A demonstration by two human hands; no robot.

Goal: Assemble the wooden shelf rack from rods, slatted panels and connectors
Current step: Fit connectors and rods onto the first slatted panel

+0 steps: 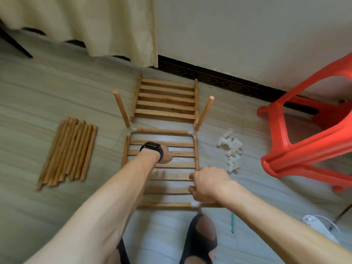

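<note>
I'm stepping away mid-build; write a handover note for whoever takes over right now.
Left hand rests on the framed slatted panel; its fingers are hidden. Right hand grips the frame's right side rod.
Done: rod frame round that panel (near-left corner hidden), two upright rods at far corners.
Left: second slatted panel, spare rods, white connectors all lie loose on the floor.

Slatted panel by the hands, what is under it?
Only pale floor shows through the gaps of the slatted panel. The left hand rests on it and the right hand grips its right rod; what lies beneath the slats and arms is hidden.
</note>
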